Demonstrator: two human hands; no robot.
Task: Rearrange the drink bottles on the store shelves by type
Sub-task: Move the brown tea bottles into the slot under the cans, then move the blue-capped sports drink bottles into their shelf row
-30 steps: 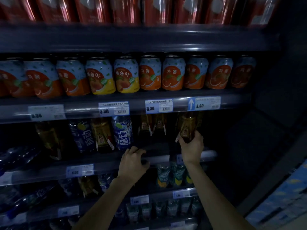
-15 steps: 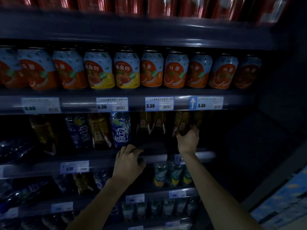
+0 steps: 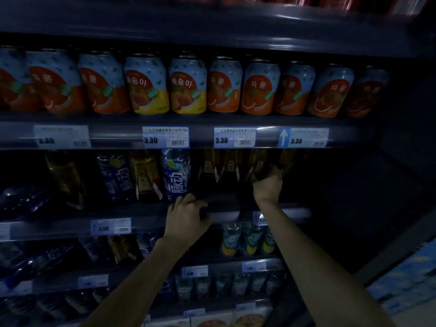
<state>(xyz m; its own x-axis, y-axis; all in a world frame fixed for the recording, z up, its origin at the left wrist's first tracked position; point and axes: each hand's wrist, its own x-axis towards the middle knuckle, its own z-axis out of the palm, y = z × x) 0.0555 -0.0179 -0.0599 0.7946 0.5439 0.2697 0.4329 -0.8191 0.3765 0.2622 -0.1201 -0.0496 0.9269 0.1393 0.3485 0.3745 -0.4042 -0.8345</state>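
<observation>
On the dim middle shelf stand dark tea bottles with gold labels and blue bottles with white lettering, mixed together. My right hand (image 3: 267, 185) is closed around the lower body of a dark tea bottle (image 3: 258, 165) at the right end of the row, beside two more tea bottles (image 3: 230, 166). My left hand (image 3: 187, 218) rests with curled fingers on the shelf edge (image 3: 224, 217) just below a blue bottle (image 3: 175, 173), not gripping it. Another tea bottle (image 3: 146, 178) and a second blue bottle (image 3: 116, 177) stand to the left.
A row of orange and yellow fruit cans (image 3: 188, 87) fills the shelf above, with price tags (image 3: 165, 137) on its rail. Small green-labelled bottles (image 3: 247, 239) stand on the shelf below. More dark bottles lie at the far left. The cabinet's dark side wall is at right.
My right hand has pushed the tea bottle further back and up into the shelf. My left hand stayed at the shelf edge below the blue bottle. The view tilted slightly downward.
</observation>
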